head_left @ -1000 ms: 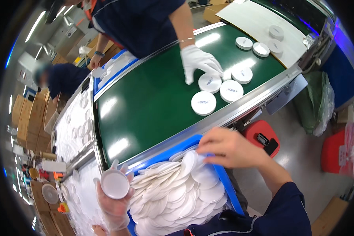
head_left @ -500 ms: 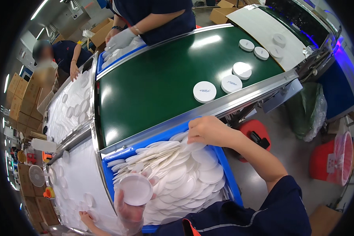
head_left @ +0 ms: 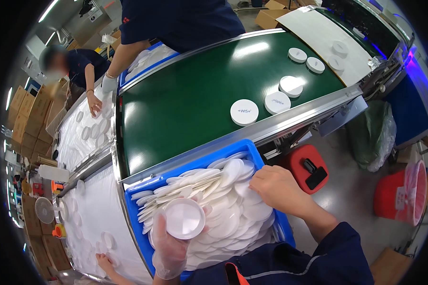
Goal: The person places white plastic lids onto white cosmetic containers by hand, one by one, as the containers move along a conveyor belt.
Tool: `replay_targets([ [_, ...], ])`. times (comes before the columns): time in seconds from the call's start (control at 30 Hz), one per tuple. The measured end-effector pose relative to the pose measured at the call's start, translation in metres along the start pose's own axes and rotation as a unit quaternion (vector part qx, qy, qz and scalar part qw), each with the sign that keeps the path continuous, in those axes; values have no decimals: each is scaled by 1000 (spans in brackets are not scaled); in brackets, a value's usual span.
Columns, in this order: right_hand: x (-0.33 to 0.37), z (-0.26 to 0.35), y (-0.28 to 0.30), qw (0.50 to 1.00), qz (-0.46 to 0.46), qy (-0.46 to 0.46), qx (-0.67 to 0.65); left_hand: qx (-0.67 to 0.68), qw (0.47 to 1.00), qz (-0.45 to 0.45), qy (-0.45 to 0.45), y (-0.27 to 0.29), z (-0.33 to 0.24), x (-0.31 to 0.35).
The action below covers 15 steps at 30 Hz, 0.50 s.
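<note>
My left hand (head_left: 170,244), in a thin see-through glove, holds a shallow round white lid (head_left: 185,218) with its hollow side up. Below and around it is a blue tub (head_left: 283,227) heaped with thin white discs (head_left: 218,221). At the tub's right side, my bare right hand (head_left: 281,189) has its fingertips pinched together on the edge of a white disc (head_left: 245,189). Its thumb is partly hidden.
Beyond the tub runs a green conveyor belt (head_left: 176,118) carrying several white lids (head_left: 244,112). Co-workers' hands (head_left: 94,103) reach over a white-covered table (head_left: 92,204) at left. A red stool (head_left: 303,156) and red bin (head_left: 390,194) stand at right.
My right hand has moved nearer and rightward from the tub's far edge. My left hand has shifted right with the lid. The co-worker across the belt now reaches left. Belt lids have drifted slightly left.
</note>
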State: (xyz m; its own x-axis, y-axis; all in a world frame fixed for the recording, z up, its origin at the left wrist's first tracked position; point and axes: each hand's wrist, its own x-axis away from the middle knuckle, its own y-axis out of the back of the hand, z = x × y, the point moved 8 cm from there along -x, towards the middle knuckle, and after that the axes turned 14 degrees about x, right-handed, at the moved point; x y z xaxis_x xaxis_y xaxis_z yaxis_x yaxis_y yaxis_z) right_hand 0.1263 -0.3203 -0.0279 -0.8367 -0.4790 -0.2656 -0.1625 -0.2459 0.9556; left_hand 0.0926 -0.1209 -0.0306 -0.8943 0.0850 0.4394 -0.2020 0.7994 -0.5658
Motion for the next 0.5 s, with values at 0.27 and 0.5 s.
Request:
replay_targets([
  [0.27, -4, 5, -27, 990, 135, -33, 14, 17, 999, -9, 25, 1, 7, 2],
  [0.5, -7, 5, -29, 985, 164, -40, 36, 36, 999, 3, 16, 6, 7, 5],
])
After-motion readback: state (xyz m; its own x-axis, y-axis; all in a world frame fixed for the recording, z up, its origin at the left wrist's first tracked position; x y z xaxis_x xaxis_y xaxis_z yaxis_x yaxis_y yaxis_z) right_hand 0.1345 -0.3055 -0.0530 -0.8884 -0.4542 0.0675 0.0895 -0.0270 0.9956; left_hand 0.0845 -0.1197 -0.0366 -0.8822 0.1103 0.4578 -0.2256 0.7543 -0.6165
